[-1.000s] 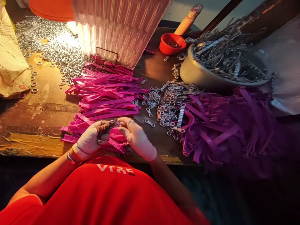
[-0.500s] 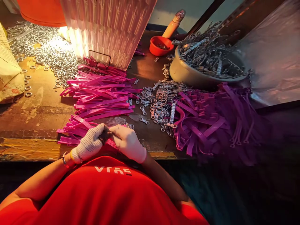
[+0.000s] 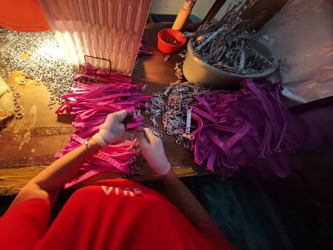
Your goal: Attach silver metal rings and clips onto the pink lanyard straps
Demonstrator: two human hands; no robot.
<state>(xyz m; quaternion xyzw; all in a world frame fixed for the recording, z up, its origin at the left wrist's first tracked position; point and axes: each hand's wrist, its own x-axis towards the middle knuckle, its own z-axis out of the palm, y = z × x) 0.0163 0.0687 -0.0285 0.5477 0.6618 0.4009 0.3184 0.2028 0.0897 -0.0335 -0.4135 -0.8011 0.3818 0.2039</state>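
the gloved left hand (image 3: 112,127) curls over pink straps (image 3: 104,159) heaped on the table (image 3: 39,133), and the gloved right hand (image 3: 154,150) is just beside it, thumb near forefinger; i cannot tell whether either pinches anything. small metal links (image 3: 174,113) lie right of the straps, near a filled bowl (image 3: 208,74).

Red shirt (image 3: 117,222), bottom centre of frame: is bearing one short row of white block characters (image 3: 121,191), the leftmost showing a V shape; wording uncertain. Pink straps (image 3: 106,159), left of centre: are showing small marks, illegible. Paper wrapper (image 3: 5,100), left edge: is carrying a red mark, illegible.
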